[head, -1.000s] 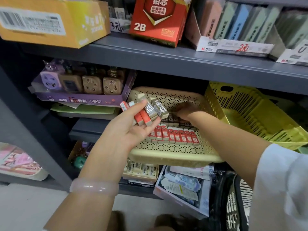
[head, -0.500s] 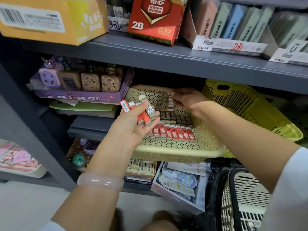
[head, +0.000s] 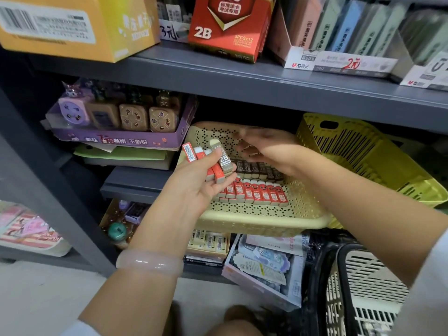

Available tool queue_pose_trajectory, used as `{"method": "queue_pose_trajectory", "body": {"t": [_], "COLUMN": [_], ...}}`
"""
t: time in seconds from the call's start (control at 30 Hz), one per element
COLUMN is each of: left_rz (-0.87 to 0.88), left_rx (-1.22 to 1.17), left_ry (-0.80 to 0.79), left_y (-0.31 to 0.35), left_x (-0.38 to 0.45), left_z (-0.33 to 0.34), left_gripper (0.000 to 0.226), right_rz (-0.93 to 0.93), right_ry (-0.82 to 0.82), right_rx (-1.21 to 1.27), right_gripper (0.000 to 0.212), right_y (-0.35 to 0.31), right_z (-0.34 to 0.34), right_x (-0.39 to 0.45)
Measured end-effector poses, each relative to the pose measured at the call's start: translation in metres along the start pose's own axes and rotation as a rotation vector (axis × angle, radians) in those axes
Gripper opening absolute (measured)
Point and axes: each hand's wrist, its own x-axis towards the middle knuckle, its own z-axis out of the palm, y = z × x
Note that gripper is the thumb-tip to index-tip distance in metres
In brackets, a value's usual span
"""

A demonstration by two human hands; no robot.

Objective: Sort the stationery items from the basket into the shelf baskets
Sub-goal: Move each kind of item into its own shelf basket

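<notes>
My left hand (head: 196, 187) grips a bunch of erasers (head: 213, 161): several red-sleeved ones and a grey 2B one on top. It is at the left edge of the beige perforated shelf basket (head: 261, 221). Inside that basket lie a back row of grey 2B erasers (head: 254, 169) and a front row of red erasers (head: 261, 192). Blurred, my right hand (head: 271, 149) hovers over the back of the basket with loose fingers pointing left towards the bunch, and I see nothing in it. The white carry basket (head: 371, 287) with a black handle is at the bottom right.
A yellow-green slotted basket (head: 363, 161) leans on the shelf to the right of the beige one. A purple sharpener display box (head: 121, 134) stands to the left. The shelf above carries a red 2B box (head: 228, 27) and other cartons. Packaged stationery lies under the beige basket.
My right hand no longer holds the grey eraser it had at the back of the basket; it has swung left towards my left hand. The grey row is longer. The left hand barely moved.
</notes>
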Motion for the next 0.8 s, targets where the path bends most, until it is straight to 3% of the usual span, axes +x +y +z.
{"method": "queue_pose_trajectory", "body": {"t": [0.1, 0.23, 0.33, 0.4, 0.53, 0.67, 0.8], "left_rz": [0.013, 0.028, 0.025, 0.026, 0.023, 0.024, 0.028], "left_rx": [0.026, 0.027, 0.027, 0.022, 0.011, -0.012, -0.012], "left_ry": [0.027, 0.045, 0.041, 0.041, 0.045, 0.048, 0.054], "left_y": [-0.001, -0.001, -0.001, -0.001, -0.001, 0.000, 0.001], "left_x": [0.000, -0.001, -0.001, -0.001, -0.001, -0.003, -0.004], "left_z": [0.003, 0.003, 0.002, 0.002, 0.002, 0.003, 0.003], "left_gripper": [0.008, 0.010, 0.010, 0.010, 0.010, 0.011, 0.012], "right_rz": [-0.080, -0.064, 0.027, 0.104, 0.196, 0.180, 0.182], "right_ry": [-0.310, -0.272, -0.090, 0.104, 0.305, 0.225, 0.174], "right_rx": [0.020, 0.161, 0.286, 0.073, -0.744, -1.148, -1.205], "right_gripper": [0.020, 0.010, 0.015, 0.023, 0.028, 0.036, 0.037], "right_y": [-0.016, -0.016, -0.009, 0.001, 0.026, 0.040, 0.042], "right_z": [0.012, 0.010, -0.010, -0.021, -0.026, -0.017, -0.015], "right_x": [-0.013, -0.009, 0.000, 0.013, 0.034, 0.035, 0.033]}}
